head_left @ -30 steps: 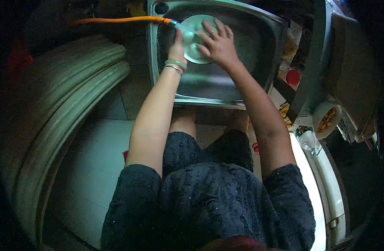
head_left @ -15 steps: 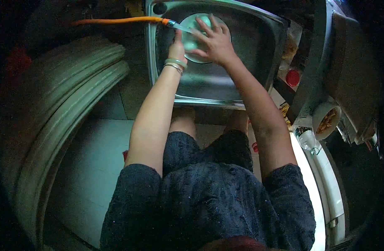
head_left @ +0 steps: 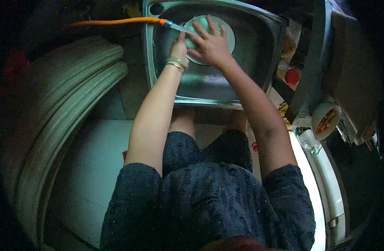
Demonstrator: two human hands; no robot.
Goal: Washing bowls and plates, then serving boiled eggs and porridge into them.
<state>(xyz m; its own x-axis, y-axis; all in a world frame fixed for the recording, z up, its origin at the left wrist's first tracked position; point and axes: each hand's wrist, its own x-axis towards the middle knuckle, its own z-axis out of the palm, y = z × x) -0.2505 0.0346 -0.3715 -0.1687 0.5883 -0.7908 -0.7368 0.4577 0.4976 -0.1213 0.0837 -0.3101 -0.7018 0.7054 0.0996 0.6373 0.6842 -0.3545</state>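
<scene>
Where the dim room opened below the camera, a stainless steel sink (head_left: 158,62) sat at the top of the view, with pale floor tiles (head_left: 96,167) beneath the person and stacked curved grey-green ridges (head_left: 62,100) bulking at the left. At the right, a bowl of yellowish food (head_left: 325,119) and a small red object (head_left: 291,77) sat beside the sink; the surface under them was too dark to make out.

Inside the basin, a round pale-green plate (head_left: 225,31) was held tilted toward the person. An orange hose (head_left: 112,21) ran in from the left over the sink's rim, its nozzle reaching the plate's left edge.

The left hand (head_left: 179,48), with bangles at the wrist, gripped the plate's left rim just under the nozzle, fingers curled around it. The right hand (head_left: 211,46) lay flat on the plate's face with fingers spread wide, pressing on it and covering much of its middle. Both bare forearms stretched forward from dark short sleeves, converging over the basin.
</scene>
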